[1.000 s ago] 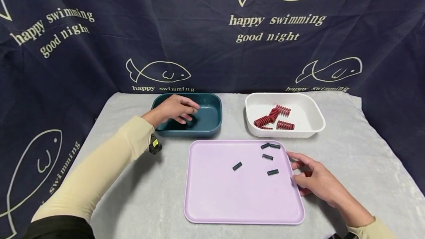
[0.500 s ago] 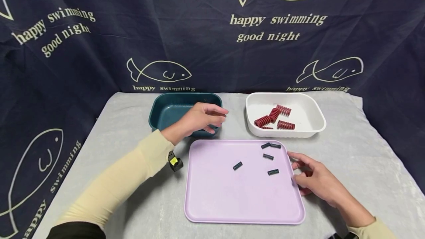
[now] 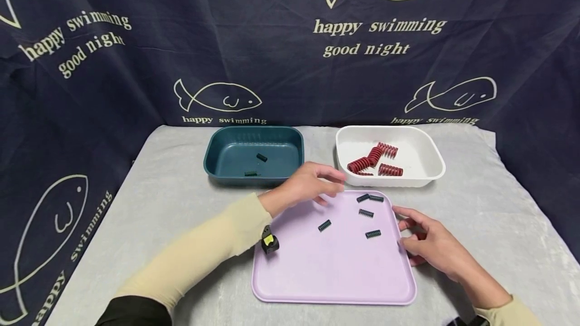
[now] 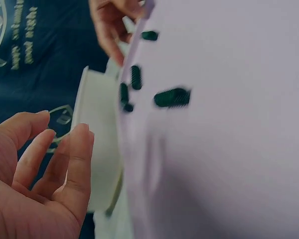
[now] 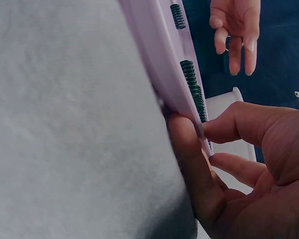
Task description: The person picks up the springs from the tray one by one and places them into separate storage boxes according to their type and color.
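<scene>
My left hand (image 3: 312,184) is over the far edge of the lilac tray (image 3: 326,275), fingers spread and holding nothing. Its open fingers show from the palm side in the left wrist view, with dark green coil springs (image 4: 172,97) beyond them. Several of these springs lie on the tray: one near the middle (image 3: 324,225), the others toward the right side (image 3: 373,234). My right hand (image 3: 430,245) grips the tray's right rim. In the right wrist view, its thumb and fingers (image 5: 187,137) pinch that rim between them.
Behind the tray on the left, a dark teal bin (image 3: 209,160) contains two dark springs (image 3: 262,157). A white bin (image 3: 426,157) at back right contains several larger red springs (image 3: 390,170). A navy printed curtain (image 3: 290,64) hangs behind the grey cloth-covered table (image 3: 181,225).
My left hand has moved right and nearer, from over the teal bin to above the tray's far edge, uncovering two springs in the bin. My right hand stays at the tray rim.
</scene>
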Demonstrator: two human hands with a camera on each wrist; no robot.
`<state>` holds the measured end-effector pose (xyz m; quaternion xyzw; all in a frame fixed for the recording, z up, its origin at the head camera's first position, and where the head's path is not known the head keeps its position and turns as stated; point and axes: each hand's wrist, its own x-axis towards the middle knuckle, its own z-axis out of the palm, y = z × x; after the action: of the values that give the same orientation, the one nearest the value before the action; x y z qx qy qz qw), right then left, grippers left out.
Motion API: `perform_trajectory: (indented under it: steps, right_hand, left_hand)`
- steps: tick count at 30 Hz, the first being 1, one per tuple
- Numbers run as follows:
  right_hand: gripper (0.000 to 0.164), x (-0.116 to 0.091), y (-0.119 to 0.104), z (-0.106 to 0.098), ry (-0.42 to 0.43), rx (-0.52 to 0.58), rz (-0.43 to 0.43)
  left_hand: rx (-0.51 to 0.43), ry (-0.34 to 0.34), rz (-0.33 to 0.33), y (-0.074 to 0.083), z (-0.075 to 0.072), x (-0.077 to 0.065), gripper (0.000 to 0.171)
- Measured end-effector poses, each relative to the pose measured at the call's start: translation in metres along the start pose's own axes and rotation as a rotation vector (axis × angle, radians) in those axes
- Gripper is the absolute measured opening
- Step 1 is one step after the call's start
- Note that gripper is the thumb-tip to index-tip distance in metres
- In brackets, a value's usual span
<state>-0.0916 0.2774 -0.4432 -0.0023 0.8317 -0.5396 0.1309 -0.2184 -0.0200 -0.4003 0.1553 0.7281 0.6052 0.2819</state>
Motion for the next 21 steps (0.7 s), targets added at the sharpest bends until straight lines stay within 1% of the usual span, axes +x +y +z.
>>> perform_trajectory:
  steps: [4,8,13,17,21]
  right_hand:
    - [0.073,0.000,0.000,-0.001,-0.001,0.006,0.006]
    - [0.073,0.000,0.000,-0.001,-0.003,0.008,0.011]
    - [0.073,-0.001,0.001,-0.002,-0.004,0.002,0.001]
    - [0.073,-0.001,0.001,-0.002,-0.006,0.007,-0.009]
    - [0.073,-0.001,0.001,-0.002,-0.007,0.010,-0.014]
  left_hand:
    - [0.019,0.000,-0.019,-0.005,0.021,0.008,0.030]
    - [0.069,0.021,-0.012,-0.010,0.035,0.014,0.029]
    - [0.143,0.071,0.025,-0.013,0.048,0.019,0.027]
    - [0.225,0.118,0.030,-0.015,0.058,0.023,0.024]
    - [0.309,0.150,0.045,-0.018,0.063,0.028,0.024]
